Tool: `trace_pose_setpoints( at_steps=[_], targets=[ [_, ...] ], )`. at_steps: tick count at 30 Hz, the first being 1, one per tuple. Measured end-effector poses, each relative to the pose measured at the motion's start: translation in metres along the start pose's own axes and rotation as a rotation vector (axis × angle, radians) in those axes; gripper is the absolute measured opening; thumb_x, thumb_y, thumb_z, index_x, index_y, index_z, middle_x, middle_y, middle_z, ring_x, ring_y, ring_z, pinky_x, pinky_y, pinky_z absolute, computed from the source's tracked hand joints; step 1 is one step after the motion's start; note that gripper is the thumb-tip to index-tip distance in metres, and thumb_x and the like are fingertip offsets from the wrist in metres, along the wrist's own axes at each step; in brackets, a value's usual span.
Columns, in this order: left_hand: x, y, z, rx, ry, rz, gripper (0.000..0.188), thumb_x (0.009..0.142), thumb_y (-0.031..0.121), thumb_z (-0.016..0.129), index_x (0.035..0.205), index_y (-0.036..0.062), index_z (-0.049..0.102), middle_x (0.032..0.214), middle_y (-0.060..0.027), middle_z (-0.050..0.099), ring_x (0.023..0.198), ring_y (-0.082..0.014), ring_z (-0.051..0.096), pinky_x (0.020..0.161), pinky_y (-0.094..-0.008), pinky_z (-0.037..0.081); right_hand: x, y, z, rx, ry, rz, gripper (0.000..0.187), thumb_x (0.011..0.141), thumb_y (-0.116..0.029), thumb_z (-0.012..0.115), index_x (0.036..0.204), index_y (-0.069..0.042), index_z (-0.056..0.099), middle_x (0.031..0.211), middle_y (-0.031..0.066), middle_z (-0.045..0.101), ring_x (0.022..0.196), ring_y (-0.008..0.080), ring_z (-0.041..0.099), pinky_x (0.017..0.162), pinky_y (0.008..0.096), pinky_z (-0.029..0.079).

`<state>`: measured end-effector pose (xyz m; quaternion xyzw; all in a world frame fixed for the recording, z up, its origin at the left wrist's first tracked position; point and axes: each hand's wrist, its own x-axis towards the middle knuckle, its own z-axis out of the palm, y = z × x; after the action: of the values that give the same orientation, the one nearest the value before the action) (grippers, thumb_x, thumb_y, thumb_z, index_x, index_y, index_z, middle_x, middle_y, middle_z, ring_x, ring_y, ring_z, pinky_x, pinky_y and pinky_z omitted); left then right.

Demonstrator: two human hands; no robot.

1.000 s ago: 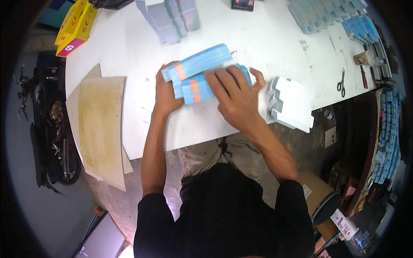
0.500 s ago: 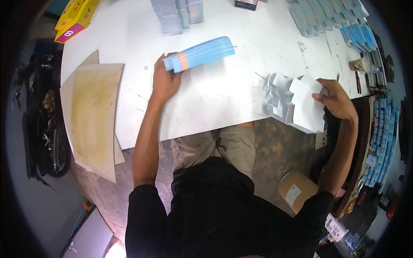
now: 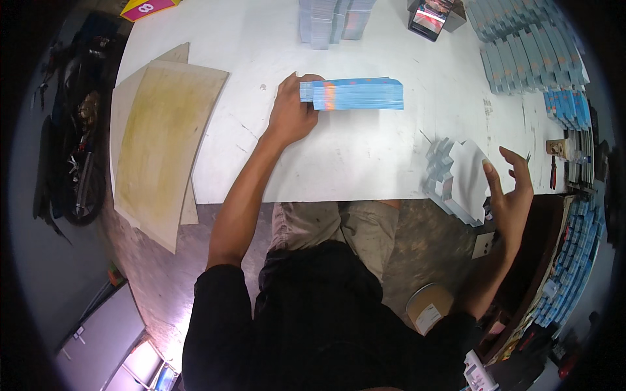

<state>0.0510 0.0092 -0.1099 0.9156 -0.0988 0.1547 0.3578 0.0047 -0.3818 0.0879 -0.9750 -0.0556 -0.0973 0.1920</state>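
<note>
My left hand (image 3: 293, 114) is closed round the left end of a stack of blue printed card blanks (image 3: 362, 95), which have an orange band near that end. The stack is held above the table, its layered edges toward me. At the right, a stack of white card blanks (image 3: 466, 173) with notched, stepped edges lies at the table's front edge and juts a little over it. My right hand (image 3: 512, 186) is open beside this stack, thumb and fingers apart, with nothing between them.
The white table (image 3: 365, 156) carries two yellowish boards (image 3: 166, 130) at the left and grey card stacks (image 3: 319, 23) at the back. A phone (image 3: 430, 18) stands behind. Rows of grey-blue card stacks (image 3: 531, 58) fill the far right. A brown drum (image 3: 429, 306) stands below.
My right hand has let go of the white card blanks, and its fingers have spread. The blue stack in my left hand has turned nearly level. The whole view has shifted.
</note>
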Motion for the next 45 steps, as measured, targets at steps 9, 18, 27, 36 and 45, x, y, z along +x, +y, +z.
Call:
trace_pose_setpoints(
  at_steps=[9,18,27,36,45],
  targets=[
    [0.003,0.009,-0.019,-0.194,-0.095,-0.070,0.021,0.091,0.008,0.072,0.111,0.0027,0.070,0.104,-0.0169,0.066,0.097,-0.0384,0.062,0.092,-0.0446,0.049,-0.029,-0.098,0.112,0.480,-0.038,-0.184,0.050,0.085,-0.017,0.086,0.125,0.003,0.065,0.109,0.0160,0.071,0.101,0.0278,0.068,0.090,0.0399,0.052],
    [-0.006,0.004,-0.032,-0.618,-0.152,-0.192,0.033,0.094,0.018,0.074,0.117,-0.0049,0.067,0.105,-0.0148,0.069,0.095,-0.0236,0.063,0.090,-0.0341,0.050,-0.002,-0.092,0.212,0.785,0.037,-0.014,0.073,0.090,-0.017,0.083,0.147,0.007,0.046,0.137,0.0226,0.055,0.105,0.0267,0.067,0.088,0.0343,0.056],
    [-0.010,0.008,-0.044,-1.156,0.044,-0.579,0.031,0.102,0.020,0.067,0.119,-0.0045,0.065,0.106,-0.0078,0.071,0.096,-0.0122,0.065,0.086,-0.0279,0.052,-0.022,-0.121,0.197,1.083,-0.523,0.242,0.040,0.093,-0.003,0.078,0.123,0.010,0.057,0.089,0.0059,0.068,0.075,0.0088,0.063,0.065,0.0245,0.051],
    [-0.004,0.008,-0.057,-1.145,0.243,-0.718,0.028,0.100,0.020,0.071,0.110,-0.0063,0.069,0.094,-0.0106,0.075,0.077,-0.0103,0.068,0.067,-0.0272,0.054,0.042,-0.136,0.112,0.828,-0.334,-0.111,0.045,0.088,-0.024,0.087,0.115,0.005,0.067,0.069,0.0017,0.064,0.063,0.0060,0.058,0.057,0.0253,0.046],
    [-0.009,-0.013,-0.046,-0.784,0.194,-0.651,0.035,0.095,0.026,0.075,0.098,-0.0078,0.071,0.084,-0.0112,0.075,0.072,-0.0122,0.066,0.066,-0.0290,0.052,0.209,-0.183,0.148,0.407,0.336,0.062,0.131,0.065,-0.067,0.089,0.153,0.012,0.033,0.139,0.0352,0.051,0.126,0.0420,0.058,0.105,0.0465,0.049]
  ],
)
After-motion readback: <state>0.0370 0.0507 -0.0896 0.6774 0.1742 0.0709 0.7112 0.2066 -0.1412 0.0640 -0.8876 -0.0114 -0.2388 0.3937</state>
